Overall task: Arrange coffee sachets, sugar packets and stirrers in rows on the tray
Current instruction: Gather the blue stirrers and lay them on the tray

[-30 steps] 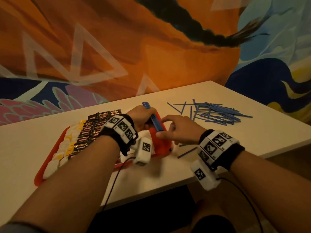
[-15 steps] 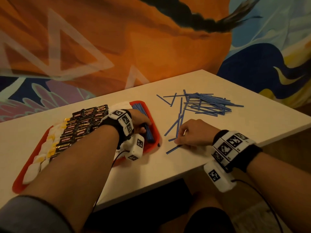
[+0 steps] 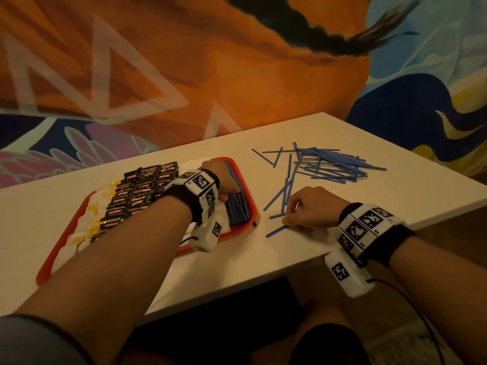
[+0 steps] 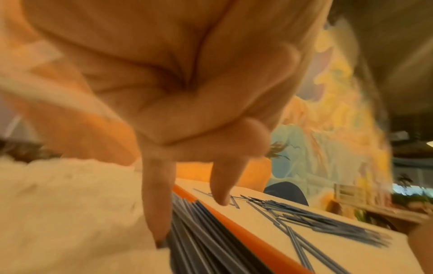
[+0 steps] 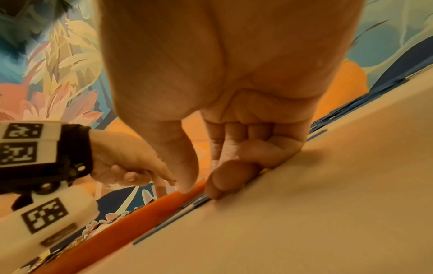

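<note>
We are pressing our left hand (image 3: 226,184) fingers onto stirrers (image 3: 238,206) in the tray (image 3: 251,206), grip released; our right hand (image 3: 311,210) is pinching a stirrer (image 5: 196,202) on the tabletop (image 3: 263,259), seen from the wrist.

Blue stirrers (image 3: 238,206) now down flat in the tray (image 3: 251,206), right hand (image 3: 311,210) off to loose sticks on the table (image 3: 263,259).

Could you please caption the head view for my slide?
Left hand presses stirrers on the red tray; right hand gathers loose ones.
</note>
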{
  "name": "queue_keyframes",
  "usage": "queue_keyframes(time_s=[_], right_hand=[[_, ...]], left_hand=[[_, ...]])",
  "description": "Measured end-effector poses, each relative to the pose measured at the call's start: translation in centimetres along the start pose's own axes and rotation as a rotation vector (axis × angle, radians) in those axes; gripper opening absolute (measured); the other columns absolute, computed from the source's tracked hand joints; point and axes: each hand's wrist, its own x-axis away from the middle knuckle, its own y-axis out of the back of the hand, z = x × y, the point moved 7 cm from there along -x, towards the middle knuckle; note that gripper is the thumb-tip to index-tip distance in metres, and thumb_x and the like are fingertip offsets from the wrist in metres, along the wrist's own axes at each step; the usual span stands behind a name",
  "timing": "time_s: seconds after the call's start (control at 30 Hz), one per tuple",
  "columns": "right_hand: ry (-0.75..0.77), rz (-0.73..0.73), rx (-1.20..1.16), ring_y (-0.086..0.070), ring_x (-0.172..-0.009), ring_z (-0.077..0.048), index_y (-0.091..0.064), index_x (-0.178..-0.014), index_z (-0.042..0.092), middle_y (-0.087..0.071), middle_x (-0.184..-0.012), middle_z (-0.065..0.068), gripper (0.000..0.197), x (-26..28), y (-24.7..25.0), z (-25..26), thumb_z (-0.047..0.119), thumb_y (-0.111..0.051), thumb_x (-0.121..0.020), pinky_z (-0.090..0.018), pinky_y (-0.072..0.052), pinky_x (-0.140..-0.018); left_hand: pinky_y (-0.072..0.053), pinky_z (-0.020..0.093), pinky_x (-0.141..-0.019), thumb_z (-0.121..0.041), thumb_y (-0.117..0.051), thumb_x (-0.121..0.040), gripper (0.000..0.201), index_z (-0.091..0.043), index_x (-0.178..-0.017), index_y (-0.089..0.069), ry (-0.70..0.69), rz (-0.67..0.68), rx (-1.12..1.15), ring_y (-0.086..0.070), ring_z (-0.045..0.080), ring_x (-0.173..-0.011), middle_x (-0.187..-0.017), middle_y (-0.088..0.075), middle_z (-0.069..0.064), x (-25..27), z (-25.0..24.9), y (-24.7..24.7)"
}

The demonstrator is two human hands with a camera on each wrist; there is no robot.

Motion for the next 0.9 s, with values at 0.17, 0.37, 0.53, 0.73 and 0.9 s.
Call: queue_keyframes(time_s=[0.17,0.37,0.53,0.73,0.9], right_hand=[[0.002,-0.011,-0.007,-0.066,-0.072,-0.008,-0.069,-0.088,0.019,-0.073,-0.079,0.002,0.016,0.0,0.0,0.1,0.034,-0.074,-0.085,-0.027,-0.055,-0.074],[0.0,-0.013,0.001,-0.064,-0.071,-0.006,-0.07,-0.088,0.021,-0.071,-0.075,0.006,0.015,-0.1,0.0,0.1,0.035,-0.074,-0.084,-0.022,-0.047,-0.064],[0.007,0.017,-0.087,-0.069,-0.072,-0.007,-0.072,-0.088,0.02,-0.075,-0.079,0.004,0.011,-0.1,0.6,-0.1,0.029,-0.075,-0.084,-0.026,-0.055,-0.074],[-0.033,-0.041,0.077,-0.066,-0.066,-0.01,-0.069,-0.092,0.022,-0.072,-0.081,0.003,0.016,-0.1,3.6,-1.6,0.025,-0.08,-0.08,-0.023,-0.054,-0.059],[-0.117,-0.079,0.224,-0.064,-0.083,-0.012,-0.07,-0.095,0.023,-0.065,-0.091,0.008,0.017,-0.2,7.1,-4.5,0.029,-0.078,-0.082,-0.025,-0.055,-0.073]], left_hand=[[-0.053,0.03,-0.078,-0.019,-0.07,-0.09,0.015,-0.01,-0.101,-0.076,-0.326,-0.082,-0.166,-0.066,0.019,-0.097,-0.105,-0.073,0.005,1.0,-1.4,0.0],[-0.046,0.022,-0.082,-0.011,-0.062,-0.096,0.024,-0.019,-0.115,-0.074,-0.405,0.02,-0.212,-0.057,0.009,-0.101,-0.121,-0.07,-0.003,2.2,-0.8,-1.7],[-0.052,0.028,-0.088,-0.013,-0.064,-0.093,0.019,-0.017,-0.108,-0.074,-0.469,-0.048,-0.132,-0.062,0.014,-0.103,-0.116,-0.07,0.0,3.2,-2.6,-1.0],[-0.05,0.032,-0.091,-0.047,-0.071,-0.087,0.052,-0.023,-0.132,-0.057,-0.548,0.1,-0.327,-0.057,0.017,-0.11,-0.127,-0.059,-0.002,5.3,-7.0,-4.1],[-0.044,0.031,-0.084,-0.052,-0.07,-0.086,0.063,-0.021,-0.138,-0.051,-0.598,0.192,-0.507,-0.052,0.023,-0.117,-0.131,-0.053,0.002,5.7,-9.6,-7.2]])
